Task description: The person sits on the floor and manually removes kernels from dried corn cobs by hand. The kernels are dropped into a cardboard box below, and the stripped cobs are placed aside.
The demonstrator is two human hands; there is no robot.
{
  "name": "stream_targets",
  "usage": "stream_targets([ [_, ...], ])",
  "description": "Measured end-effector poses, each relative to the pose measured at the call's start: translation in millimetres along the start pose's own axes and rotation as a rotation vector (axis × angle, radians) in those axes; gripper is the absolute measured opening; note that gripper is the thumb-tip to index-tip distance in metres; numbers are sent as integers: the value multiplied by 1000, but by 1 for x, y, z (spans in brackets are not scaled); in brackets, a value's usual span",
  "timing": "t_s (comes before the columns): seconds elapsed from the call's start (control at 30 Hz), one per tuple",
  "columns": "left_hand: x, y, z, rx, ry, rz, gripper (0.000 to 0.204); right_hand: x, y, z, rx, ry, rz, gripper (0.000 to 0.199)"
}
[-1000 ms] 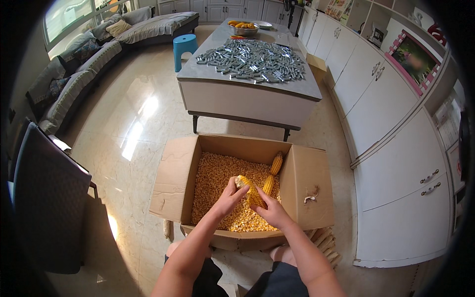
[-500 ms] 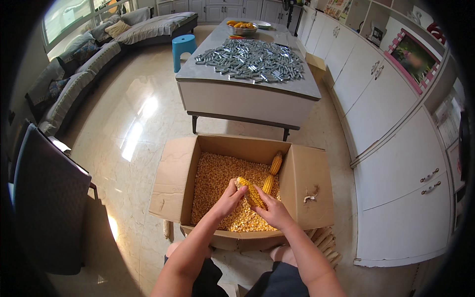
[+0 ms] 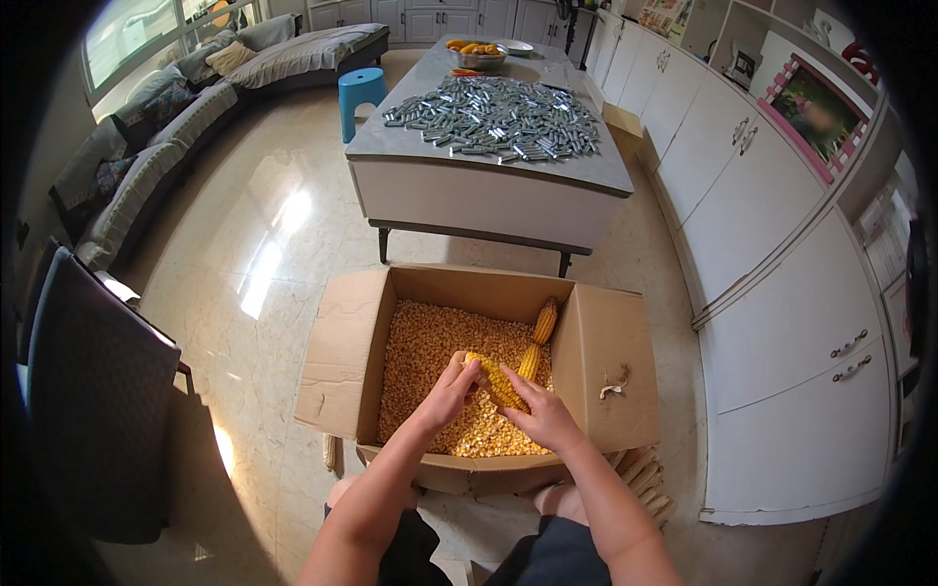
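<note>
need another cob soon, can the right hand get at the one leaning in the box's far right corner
Probably yes: the cob lies uncovered on the kernels, just beyond the right hand, nothing between. But that hand, with the left hand, holds a corn cob.

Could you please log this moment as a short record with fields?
setting: room with pale tiled floor, white cabinets on the right, sofa on the left
left hand: grips one end of a corn cob
right hand: grips the same cob lower down
box: open cardboard, holds loose kernels
other cobs: two leaning against the box's right wall
table: beyond the box, covered with small grey cylinders; bowl at its far end
stool: blue, left of the table
</note>
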State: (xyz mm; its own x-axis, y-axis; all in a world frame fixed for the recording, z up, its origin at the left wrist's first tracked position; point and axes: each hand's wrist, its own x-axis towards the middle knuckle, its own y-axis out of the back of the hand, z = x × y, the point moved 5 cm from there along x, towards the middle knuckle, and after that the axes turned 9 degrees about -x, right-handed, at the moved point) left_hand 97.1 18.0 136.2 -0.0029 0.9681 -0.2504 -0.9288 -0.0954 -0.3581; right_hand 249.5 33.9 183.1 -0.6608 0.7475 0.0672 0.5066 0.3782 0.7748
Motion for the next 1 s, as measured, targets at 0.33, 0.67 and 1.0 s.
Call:
stream_targets([
  [0.33,-6,-10,17,96,-83,-14,27,-1,-12,20,375,-99,-60,65],
  [0.67,-2,-1,17,84,-147,102,27,2,-14,6,207,-25,-25,61],
  [1.0,-3,1,12,332,-320,71,31,0,-15,15,265,-20,-64,63],
])
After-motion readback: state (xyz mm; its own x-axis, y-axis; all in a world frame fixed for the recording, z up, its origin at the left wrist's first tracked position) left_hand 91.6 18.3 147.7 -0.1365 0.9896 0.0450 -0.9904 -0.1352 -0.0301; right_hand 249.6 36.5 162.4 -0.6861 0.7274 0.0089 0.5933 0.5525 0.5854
